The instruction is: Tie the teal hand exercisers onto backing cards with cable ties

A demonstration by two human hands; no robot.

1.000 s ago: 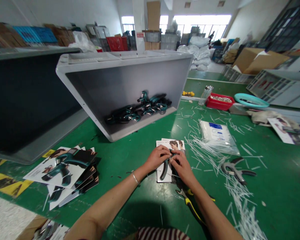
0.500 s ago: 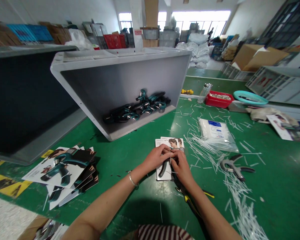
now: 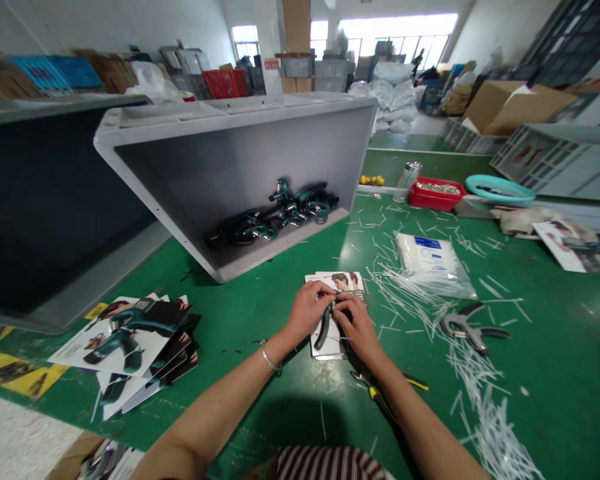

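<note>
Between my hands, pliers with a curved dark handle (image 3: 323, 330) lie on a stack of printed cards (image 3: 334, 348). My left hand (image 3: 310, 308) is closed, its fingertips pinched at the head of the pliers, which they mostly hide. Against it, my right hand (image 3: 357, 321) is closed too, pinching what looks like a thin white cable tie (image 3: 338, 309) at the same spot. Beneath my right forearm lie cutters with yellow-and-black handles (image 3: 375, 393).
A tilted grey crate (image 3: 220, 270) holds several teal pliers (image 3: 293, 212). Cards with pliers (image 3: 130, 340) are stacked at left. Loose cable ties (image 3: 500, 427), a plastic bag of them (image 3: 430, 263) and grey pliers (image 3: 470, 328) lie right. Behind stand a red tray (image 3: 436, 199) and a jar (image 3: 407, 181).
Both hands have shifted slightly left and up, still meeting over the head of the pliers. More of the handle shows below my left hand. The view has shifted slightly.
</note>
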